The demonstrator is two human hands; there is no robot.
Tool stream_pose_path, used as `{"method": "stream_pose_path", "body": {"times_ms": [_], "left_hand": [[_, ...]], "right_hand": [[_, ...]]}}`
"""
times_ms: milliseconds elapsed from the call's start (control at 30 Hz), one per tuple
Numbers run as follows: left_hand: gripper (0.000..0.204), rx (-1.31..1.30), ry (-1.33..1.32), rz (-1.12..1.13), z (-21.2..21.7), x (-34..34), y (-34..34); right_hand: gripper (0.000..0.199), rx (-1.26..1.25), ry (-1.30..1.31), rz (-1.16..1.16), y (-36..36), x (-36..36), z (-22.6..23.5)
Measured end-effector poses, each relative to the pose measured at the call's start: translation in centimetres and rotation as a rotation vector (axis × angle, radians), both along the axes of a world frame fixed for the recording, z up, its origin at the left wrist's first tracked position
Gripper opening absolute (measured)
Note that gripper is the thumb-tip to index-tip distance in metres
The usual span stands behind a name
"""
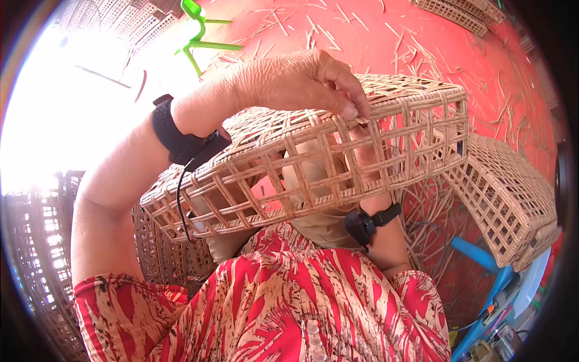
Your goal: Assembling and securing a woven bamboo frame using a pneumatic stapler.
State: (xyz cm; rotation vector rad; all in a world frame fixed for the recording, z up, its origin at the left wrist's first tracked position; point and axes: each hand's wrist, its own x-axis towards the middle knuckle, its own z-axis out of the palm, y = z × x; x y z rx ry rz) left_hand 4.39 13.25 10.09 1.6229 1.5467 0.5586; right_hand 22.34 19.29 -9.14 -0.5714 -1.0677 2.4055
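A woven rattan basket (304,196), box-shaped with an open lattice side, lies tilted across my lap. My left hand (307,81) reaches over its top edge, thumb and fingers pinched together on a short strip end of rattan (360,120) at the rim. From below, my right arm goes up inside the basket. Through the lattice gaps part of my right hand (364,155) shows behind that same spot; its fingers are mostly hidden by the weave and my left hand. Both wrists wear black straps, and a thin black cable hangs from the left one.
Another rattan basket (500,187) rests at the right beside a blue stool-like frame (482,320) holding small items. More woven baskets (42,253) stand at the left and along the back. A green plastic chair (196,36) is at the far left. Cut rattan strips litter the red floor (374,36).
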Motion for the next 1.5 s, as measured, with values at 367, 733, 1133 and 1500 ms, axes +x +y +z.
{"method": "stream_pose_path", "body": {"times_ms": [367, 733, 1133, 1500], "left_hand": [[0.018, -0.307, -0.448, 0.268, 0.3, 0.2, -1.5], [0.026, -0.264, 0.082, 0.053, 2.1, -0.2, 0.7], [0.012, 0.130, 0.521, -0.441, 3.5, 0.3, 2.6], [0.019, 0.350, 0.576, 0.073, 2.0, 3.6, -2.3]], "right_hand": [[0.032, -0.014, 0.053, 0.027, -1.3, -0.6, 1.7], [0.037, -0.005, 0.044, 0.017, -1.7, -1.2, 2.7], [0.034, -0.115, -0.016, 0.051, -2.2, -1.7, 0.8], [0.031, -0.095, 0.023, -0.002, -1.6, -1.9, -3.0]]}}
